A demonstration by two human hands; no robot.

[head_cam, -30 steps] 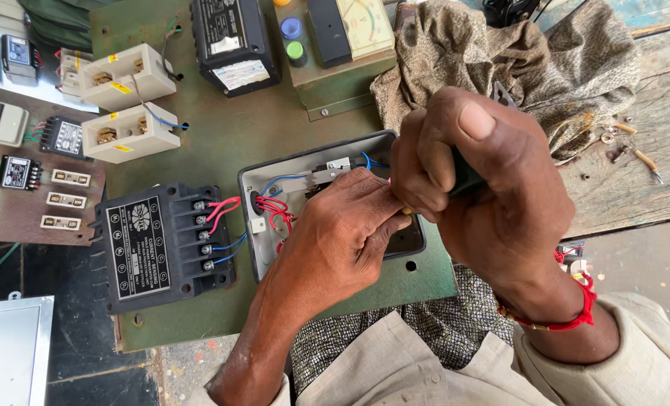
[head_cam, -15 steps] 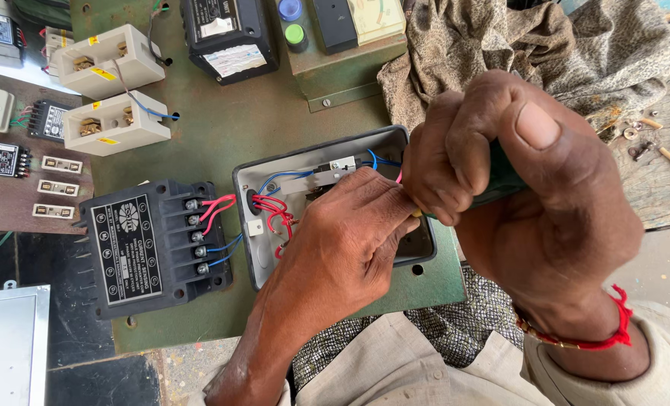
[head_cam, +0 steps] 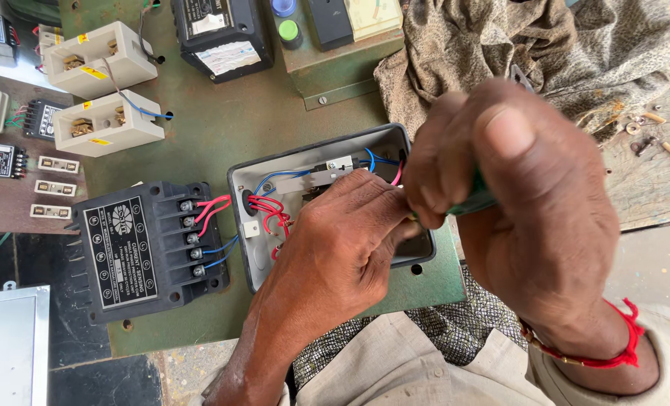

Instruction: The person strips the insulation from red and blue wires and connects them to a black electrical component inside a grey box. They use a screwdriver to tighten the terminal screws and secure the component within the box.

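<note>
Two white fuse blocks (head_cam: 101,90): far left, untouched
Black unit (head_cam: 143,248): red and blue leads attached
Grey box (head_cam: 248,188): open, wires loose inside
Left hand (head_cam: 335,248): pinching wires in box
Right hand (head_cam: 508,203): clamped on green-handled tool (head_cam: 474,201)

A black transformer (head_cam: 143,252) sits on the green panel (head_cam: 259,128); two white fuse blocks (head_cam: 105,90) lie above it, a patterned cloth (head_cam: 500,53) at upper right.

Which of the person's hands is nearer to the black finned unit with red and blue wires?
Left. The left hand rests in the grey box beside the black finned unit; the right hand is farther off.
</note>
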